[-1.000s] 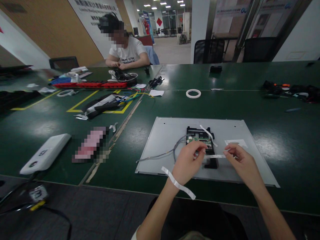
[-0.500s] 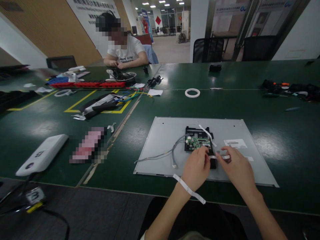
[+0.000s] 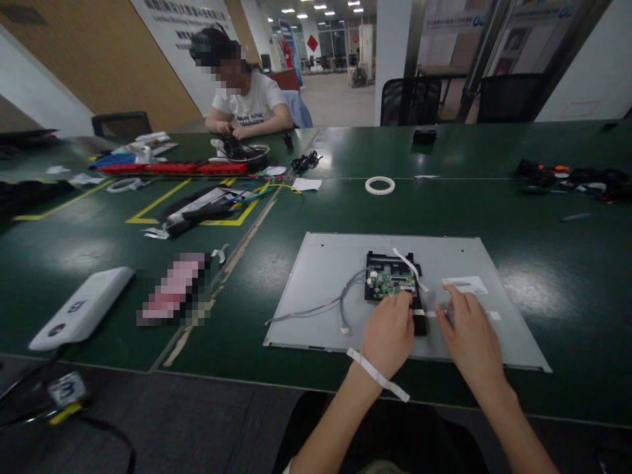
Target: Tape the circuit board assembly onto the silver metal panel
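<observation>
A green circuit board point(image 3: 392, 283) in a black plastic frame point(image 3: 369, 257) lies on a large light-grey metal panel point(image 3: 320, 276). One white tape strip point(image 3: 411, 268) crosses the frame's upper right; another tape strip point(image 3: 431, 315) runs across its lower right side onto the panel. My left hand point(image 3: 388, 336) is closed at the frame's lower edge, fingertips by the board; what they pinch, if anything, is hidden. Just right of the frame, my right hand point(image 3: 471, 332) is open, thumb and forefinger apart above the panel. A further tape piece point(image 3: 378, 375) clings to my left wrist.
Grey cables point(image 3: 340, 299) trail left from the board. A tape roll point(image 3: 380, 185) lies beyond the panel. To the left are a white device point(image 3: 81, 308) and a pixelated pink object point(image 3: 175, 286). A person point(image 3: 249, 99) sits across the green table point(image 3: 444, 204).
My right hand has released the lower tape strip, its thumb and forefinger moving slightly right and apart. The strip now lies across the frame's side. My left hand has barely moved.
</observation>
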Motion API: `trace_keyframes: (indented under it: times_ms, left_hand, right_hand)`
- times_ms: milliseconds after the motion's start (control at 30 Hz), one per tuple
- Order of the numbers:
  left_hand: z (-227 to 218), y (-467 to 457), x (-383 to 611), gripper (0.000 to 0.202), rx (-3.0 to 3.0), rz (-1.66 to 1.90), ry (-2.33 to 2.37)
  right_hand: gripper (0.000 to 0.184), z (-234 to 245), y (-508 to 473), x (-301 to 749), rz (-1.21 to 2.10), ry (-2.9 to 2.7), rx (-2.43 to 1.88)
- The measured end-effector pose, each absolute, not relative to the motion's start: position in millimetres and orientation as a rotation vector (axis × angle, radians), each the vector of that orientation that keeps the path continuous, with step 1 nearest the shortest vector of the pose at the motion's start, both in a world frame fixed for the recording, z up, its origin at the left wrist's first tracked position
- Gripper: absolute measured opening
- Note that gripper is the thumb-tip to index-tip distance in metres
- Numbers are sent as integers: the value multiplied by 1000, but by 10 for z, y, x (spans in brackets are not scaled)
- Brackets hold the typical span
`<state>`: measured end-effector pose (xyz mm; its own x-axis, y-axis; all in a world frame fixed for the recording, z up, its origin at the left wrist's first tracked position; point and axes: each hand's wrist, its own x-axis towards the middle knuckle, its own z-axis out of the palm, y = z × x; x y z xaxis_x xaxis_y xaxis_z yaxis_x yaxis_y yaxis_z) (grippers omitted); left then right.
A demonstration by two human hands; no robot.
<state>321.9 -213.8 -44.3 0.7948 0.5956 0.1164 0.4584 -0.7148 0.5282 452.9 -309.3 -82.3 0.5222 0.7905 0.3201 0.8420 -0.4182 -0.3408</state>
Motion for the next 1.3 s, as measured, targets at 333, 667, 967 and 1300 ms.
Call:
trace_keyframes:
  times_ms: [333,667,967,1300]
  left_hand:
    - [-311,-2073,3129,15,2262,455,834]
    - [-177,-1941,3113,16,2261,625,902]
    - [-235,-1797,2969,13,2469,642,1097]
    - [-301,-1596,2397,41,2589,423,1200]
  right_hand:
    - [32,-717,-3157,4569,-3,-1137,-1997]
    - [27,-285,-3300,3766,889,-1121,-1584]
    - [15,-235,-3171,3581,1084,-1128,-1407]
    - [16,-161,-2997,3631,886,-840,-1270]
